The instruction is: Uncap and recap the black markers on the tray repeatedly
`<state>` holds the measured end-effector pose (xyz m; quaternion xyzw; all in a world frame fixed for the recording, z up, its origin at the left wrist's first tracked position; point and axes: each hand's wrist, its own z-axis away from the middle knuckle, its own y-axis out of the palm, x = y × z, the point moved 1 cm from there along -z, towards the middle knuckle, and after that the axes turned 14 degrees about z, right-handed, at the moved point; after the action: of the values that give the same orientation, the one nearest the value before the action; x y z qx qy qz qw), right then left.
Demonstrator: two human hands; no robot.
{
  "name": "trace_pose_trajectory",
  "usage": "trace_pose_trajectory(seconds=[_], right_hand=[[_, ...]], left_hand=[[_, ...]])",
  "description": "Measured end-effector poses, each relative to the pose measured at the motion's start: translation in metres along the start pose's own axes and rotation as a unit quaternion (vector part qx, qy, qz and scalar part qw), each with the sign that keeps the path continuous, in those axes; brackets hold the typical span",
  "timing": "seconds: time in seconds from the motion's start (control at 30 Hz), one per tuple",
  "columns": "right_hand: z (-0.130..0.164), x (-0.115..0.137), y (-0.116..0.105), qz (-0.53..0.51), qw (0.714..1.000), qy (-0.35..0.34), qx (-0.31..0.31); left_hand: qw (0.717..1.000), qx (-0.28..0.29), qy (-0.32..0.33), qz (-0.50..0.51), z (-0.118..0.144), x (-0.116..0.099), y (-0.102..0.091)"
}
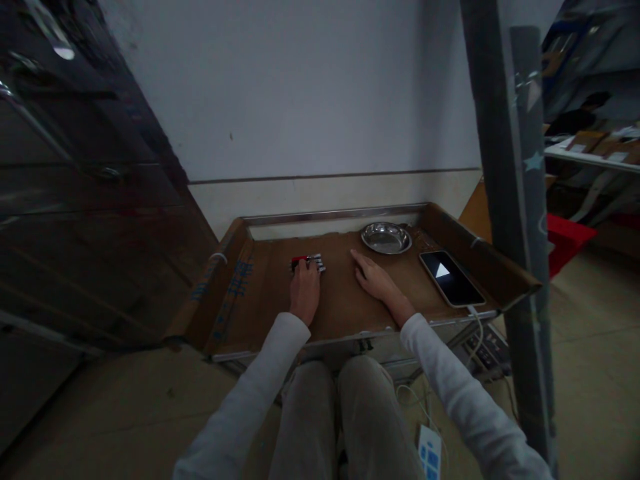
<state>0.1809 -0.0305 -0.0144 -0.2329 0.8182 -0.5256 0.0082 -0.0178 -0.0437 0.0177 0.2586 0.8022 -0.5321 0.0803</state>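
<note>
My left hand (305,291) rests on the cardboard-lined tabletop (335,313), left of the middle, with its fingers bent down onto a compact row of small red, black and silver cylinders (314,259). Shiny ends of these pieces stick out to the right of the fingertips; their exact kind is too small to make out, and the fingers cover part of them. My right hand (376,280) lies low on the cardboard farther right, fingers stretched forward and left, with nothing in it. Just beyond it stands a shallow round metal dish (387,238), whose inside looks bare.
A phone (453,278) with a white cable lies at the right. Raised cardboard flaps (480,257) edge the table's sides. Beside it rises a grey-wrapped post (520,200). A power strip (429,453) is on the floor. A person (580,120) sits in the right background.
</note>
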Motion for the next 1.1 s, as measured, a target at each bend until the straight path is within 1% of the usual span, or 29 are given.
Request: trace_pose_trajectory(seconds=[0.13, 0.27, 0.33, 0.4, 0.47, 0.53, 0.67, 0.8, 1.1], right_hand=[[0.007, -0.001, 0.003, 0.016, 1.0, 0.01, 0.001], [0.014, -0.001, 0.003, 0.028, 0.999, 0.026, 0.0], [0.018, 0.0, 0.002, 0.03, 0.999, 0.029, -0.001], [0.02, 0.001, 0.0, 0.026, 0.999, 0.032, -0.004], [0.022, 0.001, -0.001, 0.018, 0.999, 0.036, -0.009], [0.023, 0.001, -0.001, 0.008, 0.999, 0.043, -0.014], [0.024, 0.001, -0.002, -0.009, 0.998, 0.055, -0.016], [0.024, 0.001, -0.002, -0.013, 0.998, 0.061, -0.016], [0.025, 0.001, -0.005, -0.024, 0.997, 0.064, -0.03]], left_hand=[[1.0, -0.009, 0.015, -0.012, 0.001, 0.001, 0.009], [0.998, -0.018, 0.066, 0.0, 0.003, -0.001, 0.01], [0.993, 0.006, 0.111, 0.034, 0.006, -0.005, 0.009], [0.981, 0.06, 0.167, 0.082, 0.008, -0.01, 0.009], [0.964, 0.107, 0.205, 0.127, 0.011, -0.012, 0.01], [0.957, 0.124, 0.204, 0.165, 0.011, -0.011, 0.012], [0.956, 0.122, 0.169, 0.207, 0.008, -0.004, 0.016], [0.956, 0.123, 0.164, 0.212, 0.006, -0.003, 0.017], [0.957, 0.129, 0.151, 0.211, 0.007, -0.005, 0.013]])
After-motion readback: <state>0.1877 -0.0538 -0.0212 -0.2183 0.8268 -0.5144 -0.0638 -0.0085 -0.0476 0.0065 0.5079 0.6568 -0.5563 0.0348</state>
